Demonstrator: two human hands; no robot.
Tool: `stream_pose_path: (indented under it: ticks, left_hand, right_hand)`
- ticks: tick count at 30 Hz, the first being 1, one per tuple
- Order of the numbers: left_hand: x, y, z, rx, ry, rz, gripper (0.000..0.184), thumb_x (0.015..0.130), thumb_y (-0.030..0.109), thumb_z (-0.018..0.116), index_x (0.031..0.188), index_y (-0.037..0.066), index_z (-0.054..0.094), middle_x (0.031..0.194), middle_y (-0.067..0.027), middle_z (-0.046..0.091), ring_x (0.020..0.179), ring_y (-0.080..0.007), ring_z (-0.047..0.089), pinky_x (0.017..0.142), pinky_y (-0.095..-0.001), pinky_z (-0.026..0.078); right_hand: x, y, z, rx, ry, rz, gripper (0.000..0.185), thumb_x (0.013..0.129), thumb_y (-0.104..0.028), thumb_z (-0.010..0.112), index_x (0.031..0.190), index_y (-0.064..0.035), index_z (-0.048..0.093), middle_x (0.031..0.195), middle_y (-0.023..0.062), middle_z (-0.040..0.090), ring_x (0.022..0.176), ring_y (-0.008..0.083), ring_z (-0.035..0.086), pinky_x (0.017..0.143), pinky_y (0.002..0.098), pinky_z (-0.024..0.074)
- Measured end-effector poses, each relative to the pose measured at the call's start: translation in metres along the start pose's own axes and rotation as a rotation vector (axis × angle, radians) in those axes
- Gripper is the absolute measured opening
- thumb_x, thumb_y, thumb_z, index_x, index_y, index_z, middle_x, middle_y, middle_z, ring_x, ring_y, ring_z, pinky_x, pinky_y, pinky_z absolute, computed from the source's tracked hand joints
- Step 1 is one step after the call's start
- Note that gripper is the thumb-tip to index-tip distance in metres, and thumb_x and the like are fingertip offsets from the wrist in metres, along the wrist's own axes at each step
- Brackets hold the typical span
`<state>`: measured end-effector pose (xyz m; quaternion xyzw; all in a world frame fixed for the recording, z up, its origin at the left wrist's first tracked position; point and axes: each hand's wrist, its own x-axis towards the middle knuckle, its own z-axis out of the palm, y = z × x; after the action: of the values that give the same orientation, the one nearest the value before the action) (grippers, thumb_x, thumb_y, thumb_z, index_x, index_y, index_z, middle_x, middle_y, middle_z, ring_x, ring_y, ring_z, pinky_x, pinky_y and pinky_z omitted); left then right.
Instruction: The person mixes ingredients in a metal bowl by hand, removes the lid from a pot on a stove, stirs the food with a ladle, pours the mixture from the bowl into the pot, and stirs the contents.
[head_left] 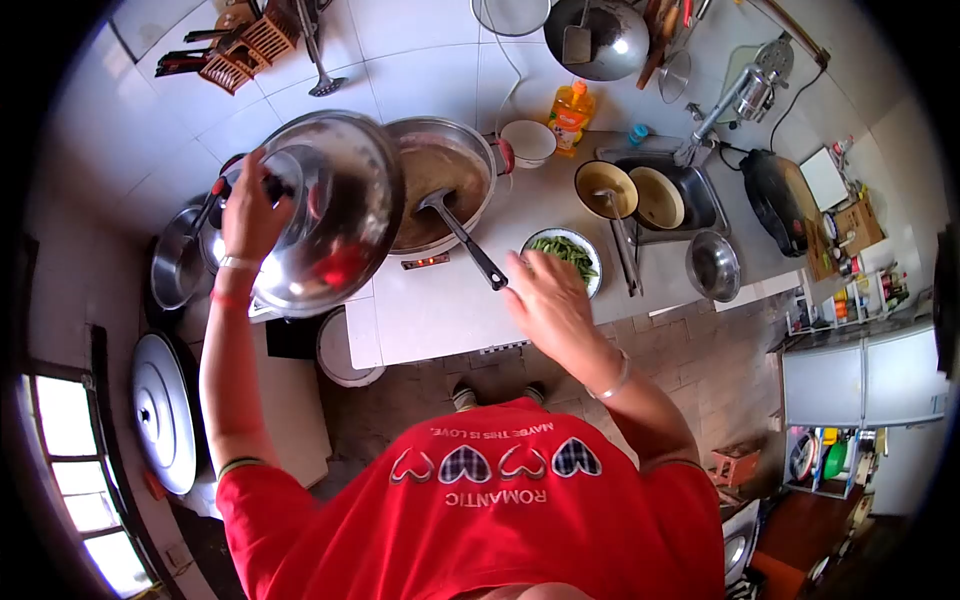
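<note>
My left hand (250, 215) grips the knob of a large shiny metal lid (350, 205), which is tilted beside a wide pot (478, 200). Brownish liquid lies in the pot, and a metal spatula (460, 232) rests in it with its black handle sticking out over the rim. Close to the handle's end is my right hand (553, 305), its fingers partly spread; no firm grip on the handle shows. Just behind that hand stands a bowl of green vegetables (568, 258), partly covered by it.
Right of the pot are a white bowl (528, 143), an orange bottle (571, 116), a yellowish bowl with a ladle (598, 185), another in the sink (705, 200) and a metal bowl (713, 266) near the counter edge. A metal pan (178, 265) sits at the left.
</note>
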<state>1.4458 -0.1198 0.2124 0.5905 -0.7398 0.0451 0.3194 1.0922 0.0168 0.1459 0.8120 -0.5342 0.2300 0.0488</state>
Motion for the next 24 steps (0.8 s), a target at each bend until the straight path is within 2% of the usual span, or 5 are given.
stream_pose_path:
  ticks: [5, 7, 12, 19, 24]
  left_hand:
    - [0.076, 0.009, 0.090, -0.009, -0.163, 0.102, 0.052, 0.066, 0.009, 0.060, 0.114, 0.004, 0.042, 0.094, -0.0224, 0.059, 0.089, -0.0399, 0.058, 0.076, -0.0441, 0.047]
    - [0.098, 0.008, 0.130, 0.042, -0.178, 0.164, 0.055, 0.064, 0.011, 0.062, 0.114, 0.002, 0.041, 0.096, -0.0243, 0.059, 0.092, -0.0405, 0.057, 0.079, -0.0446, 0.047]
    - [0.124, 0.025, 0.192, 0.063, -0.263, 0.160, 0.057, 0.065, 0.012, 0.064, 0.115, 0.001, 0.038, 0.101, -0.0267, 0.059, 0.096, -0.0407, 0.058, 0.083, -0.0445, 0.047]
    - [0.136, 0.026, 0.231, 0.164, -0.271, 0.038, 0.057, 0.067, 0.011, 0.067, 0.114, 0.002, 0.037, 0.104, -0.0270, 0.058, 0.097, -0.0395, 0.058, 0.083, -0.0447, 0.048]
    - [0.148, 0.019, 0.240, 0.168, -0.261, -0.015, 0.043, 0.072, 0.010, 0.056, 0.111, 0.002, 0.040, 0.108, -0.0242, 0.057, 0.099, -0.0400, 0.057, 0.085, -0.0454, 0.046]
  right_hand:
    - [-0.082, 0.039, -0.016, 0.103, 0.040, 0.271, 0.032, 0.080, -0.014, 0.061, 0.109, -0.0018, 0.056, 0.095, 0.0134, 0.058, 0.088, 0.0292, 0.056, 0.077, 0.0394, 0.0448]
    - [-0.120, 0.054, -0.018, 0.108, -0.022, 0.417, 0.030, 0.080, -0.013, 0.060, 0.108, 0.0001, 0.055, 0.098, 0.0161, 0.058, 0.090, 0.0331, 0.056, 0.078, 0.0406, 0.0453]
    - [-0.196, 0.061, -0.022, 0.180, -0.067, 0.742, 0.030, 0.082, -0.013, 0.058, 0.108, 0.0013, 0.056, 0.101, 0.0183, 0.058, 0.094, 0.0358, 0.056, 0.080, 0.0414, 0.0454]
    - [-0.234, 0.070, -0.034, 0.255, -0.130, 0.945, 0.028, 0.083, -0.010, 0.057, 0.108, 0.0016, 0.057, 0.106, 0.0191, 0.058, 0.097, 0.0348, 0.056, 0.083, 0.0398, 0.0453]
    - [-0.269, 0.095, -0.025, 0.291, -0.058, 0.941, 0.026, 0.084, -0.008, 0.056, 0.108, 0.0003, 0.057, 0.104, 0.0173, 0.058, 0.095, 0.0320, 0.057, 0.080, 0.0390, 0.0460]
